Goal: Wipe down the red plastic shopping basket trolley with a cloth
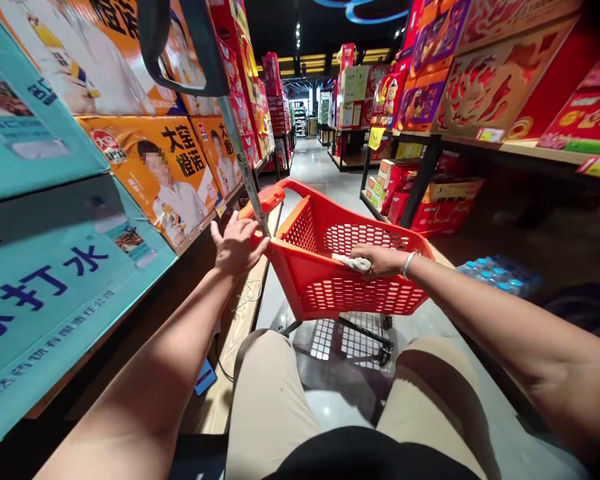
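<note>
A red shopping cart [300,267] with perforated sides stands in front of my knees. My left hand [237,247] is at its near left corner, beside the grey upright pole [247,167]. The thumb lies toward the basket's corner, the little finger sticks out, and the other fingers bend over the red handle part [267,200], their tips partly hidden. In my right hand [380,260] is a bunched white cloth [351,262], pressed to the top rim of the basket's near side. A light band circles my right wrist.
Orange cartons [150,180] and turquoise cartons [45,287] are stacked at my left. On the wooden ledge below lie a blue phone-like object [206,377] and thin string. Right-hand shelves hold red gift boxes [445,207]; shrink-wrapped bottles [497,273] sit beneath. An aisle [313,160] runs ahead.
</note>
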The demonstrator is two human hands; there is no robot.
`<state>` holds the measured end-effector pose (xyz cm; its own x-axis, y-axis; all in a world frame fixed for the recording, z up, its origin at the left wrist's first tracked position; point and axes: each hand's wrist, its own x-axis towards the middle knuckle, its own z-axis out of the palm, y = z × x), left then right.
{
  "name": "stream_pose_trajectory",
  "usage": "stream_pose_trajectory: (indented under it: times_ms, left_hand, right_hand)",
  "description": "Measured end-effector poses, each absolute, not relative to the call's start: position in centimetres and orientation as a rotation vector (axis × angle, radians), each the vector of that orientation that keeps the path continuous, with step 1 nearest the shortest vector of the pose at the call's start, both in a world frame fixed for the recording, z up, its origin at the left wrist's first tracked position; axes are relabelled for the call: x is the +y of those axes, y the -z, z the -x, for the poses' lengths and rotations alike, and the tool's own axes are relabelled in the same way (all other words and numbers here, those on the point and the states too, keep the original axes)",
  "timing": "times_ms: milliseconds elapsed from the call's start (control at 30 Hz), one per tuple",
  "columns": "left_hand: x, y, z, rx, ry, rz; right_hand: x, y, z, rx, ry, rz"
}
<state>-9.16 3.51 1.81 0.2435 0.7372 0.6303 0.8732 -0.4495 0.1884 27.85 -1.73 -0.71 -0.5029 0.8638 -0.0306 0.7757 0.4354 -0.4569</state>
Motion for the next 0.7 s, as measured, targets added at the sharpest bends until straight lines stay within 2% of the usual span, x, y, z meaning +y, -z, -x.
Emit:
stream_pose_trajectory:
  times_ms: [233,400,467,600,700]
  left_hand:
    - [1.9,-1.0,7.6,-1.402,0.925,2.362]
    - [0.1,-1.2,6.3,-1.312,0.740,2.325]
    - [-0.8,-1.3,5.8,-1.268,0.706,2.299]
    - [-2.2,-1.5,4.5,-1.242,0.692,2.266]
    - [-2.8,-1.3,3.5,-1.239,0.724,2.238]
  right_hand:
    - [-2.4,-0.8,-31.4,-1.621,-0.964,1.283]
    - [-3.9,-3.3,-31.3,-1.641,-1.336,1.267]
    - [-3.5,-3.6,-30.9,-1.730,-1.095,1.405]
    - [-1.7,-2.8,-28.8,-1.705,-0.076,1.693]
    - [-1.2,-1.3,-25.2,-1.768,0.153,1.658]
